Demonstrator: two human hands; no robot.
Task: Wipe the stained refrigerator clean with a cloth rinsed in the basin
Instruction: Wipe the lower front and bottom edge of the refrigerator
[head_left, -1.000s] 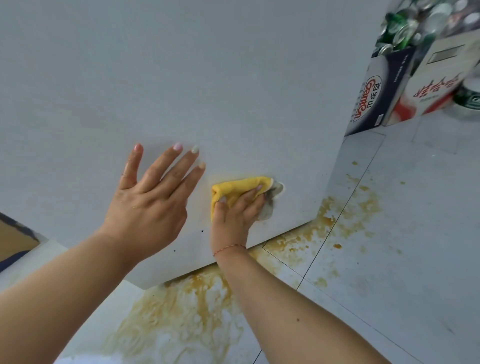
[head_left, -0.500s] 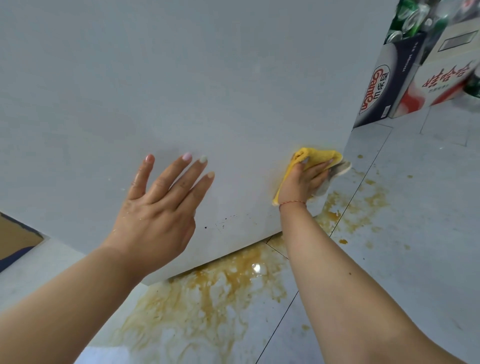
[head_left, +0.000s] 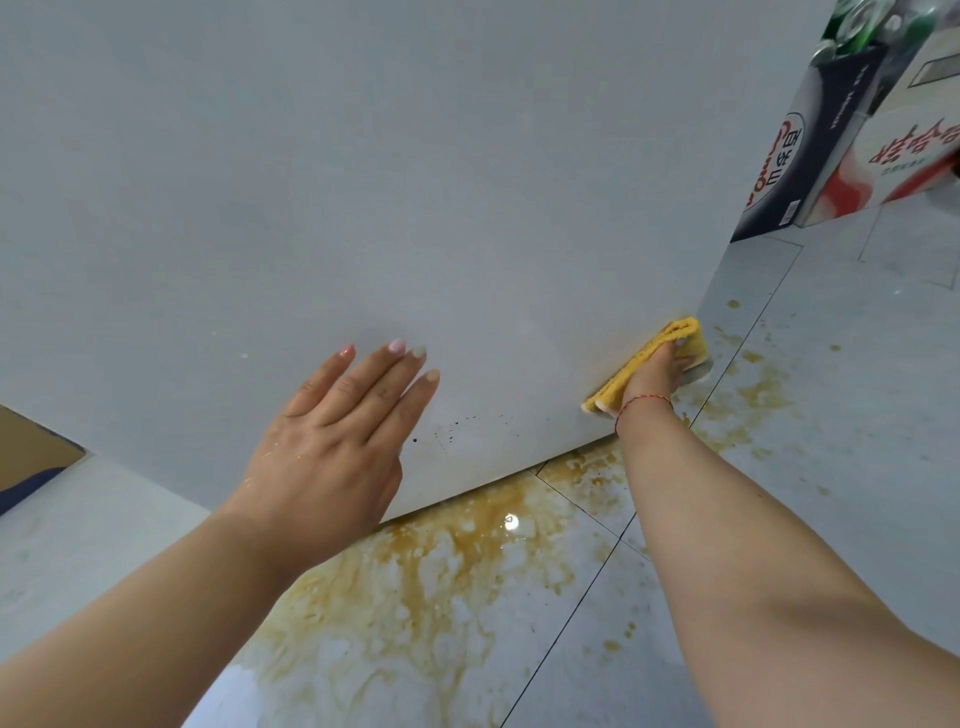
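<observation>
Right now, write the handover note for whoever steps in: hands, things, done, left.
Left hand: open, flat on the refrigerator panel.
Right hand: holds the yellow cloth against the panel's lower right corner.
Done: most of the panel looks clean.
Left: dark specks near the bottom edge between the hands. Brown spill covers the floor tiles below. Basin not in view.

Bright, even, diffuse daylight; soft faint shadows only. Small glare spot on wet floor tile (head_left: 510, 521) toward 6 o'clock. Wide-angle bending at edges; slight softness at 1 o'clock.
</observation>
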